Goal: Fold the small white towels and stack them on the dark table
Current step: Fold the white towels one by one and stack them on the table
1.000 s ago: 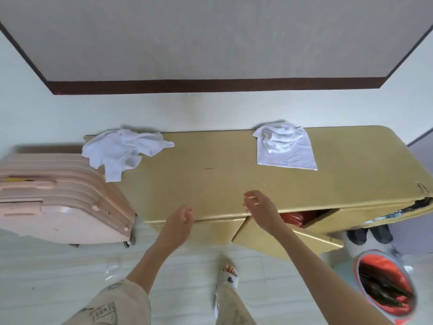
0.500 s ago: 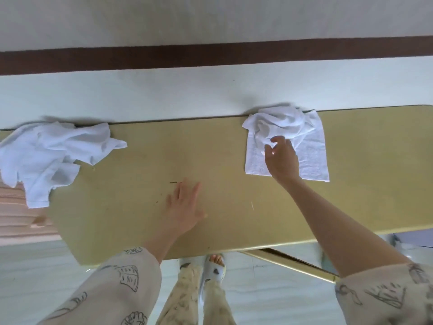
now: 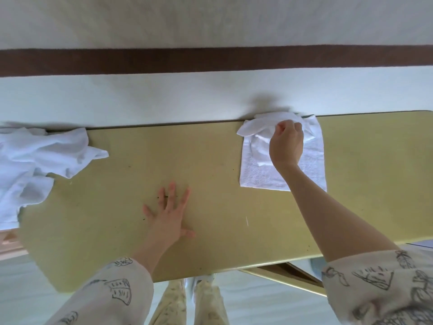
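Now my right hand (image 3: 286,144) clenches the crumpled towel (image 3: 262,132), soft and limp, best taken by corners, while my left hand (image 3: 169,213) rests flat beside it.

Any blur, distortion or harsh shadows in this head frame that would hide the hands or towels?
Head view: soft, even light; wide-angle bending curves the table edges; slight softness overall. The right hand gripping the crumpled towel casts a faint shadow on the wall; the left hand reads clearly.
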Demonstrator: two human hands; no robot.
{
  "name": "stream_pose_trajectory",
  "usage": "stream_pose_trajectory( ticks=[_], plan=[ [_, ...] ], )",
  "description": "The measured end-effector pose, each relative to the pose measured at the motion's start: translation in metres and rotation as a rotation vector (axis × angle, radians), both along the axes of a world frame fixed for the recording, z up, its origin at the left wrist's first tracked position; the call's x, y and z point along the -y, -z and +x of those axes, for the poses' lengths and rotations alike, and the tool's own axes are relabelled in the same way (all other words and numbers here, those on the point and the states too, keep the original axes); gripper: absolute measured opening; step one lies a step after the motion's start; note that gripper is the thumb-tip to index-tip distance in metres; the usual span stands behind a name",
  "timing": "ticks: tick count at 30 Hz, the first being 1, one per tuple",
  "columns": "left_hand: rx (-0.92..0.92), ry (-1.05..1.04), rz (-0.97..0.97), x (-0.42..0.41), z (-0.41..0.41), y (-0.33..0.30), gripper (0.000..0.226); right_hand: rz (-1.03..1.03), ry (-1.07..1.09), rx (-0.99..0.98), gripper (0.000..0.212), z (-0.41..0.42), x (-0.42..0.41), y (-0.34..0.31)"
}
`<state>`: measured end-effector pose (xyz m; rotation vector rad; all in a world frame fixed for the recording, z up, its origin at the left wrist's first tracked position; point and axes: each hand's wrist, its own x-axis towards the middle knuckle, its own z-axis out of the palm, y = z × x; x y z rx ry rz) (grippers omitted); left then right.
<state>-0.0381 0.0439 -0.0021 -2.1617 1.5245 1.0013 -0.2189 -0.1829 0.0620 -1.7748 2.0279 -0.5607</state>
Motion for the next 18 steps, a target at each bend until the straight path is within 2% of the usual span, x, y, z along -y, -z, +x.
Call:
stream_pose_trajectory(
  ticks=[3, 5, 7, 10, 13, 15, 18],
  plan=[
    [-0.063, -0.023, 0.051, 0.005, 0.005, -0.007, 0.114, -0.091, -0.078, 0.058, 0.020, -0.008, -0.003, -0.033],
    [-0.129, -0.025, 0.117, 0.016, 0.016, -0.017, 0.102, -0.144, -0.161, 0.092, 0.018, -0.012, -0.010, -0.059],
    [-0.211, -0.061, 0.095, 0.032, 0.023, -0.042, 0.082, -0.168, -0.242, 0.125, 0.017, -0.014, -0.019, -0.087],
    [-0.303, -0.260, -0.253, 0.053, 0.015, -0.097, 0.061, -0.132, -0.364, 0.178, 0.017, -0.010, -0.038, -0.126],
    [-0.451, -0.305, -0.644, 0.063, -0.010, -0.162, 0.068, -0.086, -0.491, 0.205, 0.018, 0.000, -0.064, -0.158],
    [-0.542, -0.293, -0.710, 0.059, -0.029, -0.197, 0.068, -0.049, -0.570, 0.218, 0.018, 0.008, -0.083, -0.175],
    [-0.587, -0.307, -0.736, 0.046, -0.045, -0.221, 0.047, -0.015, -0.621, 0.214, 0.016, 0.019, -0.104, -0.190]
  ],
)
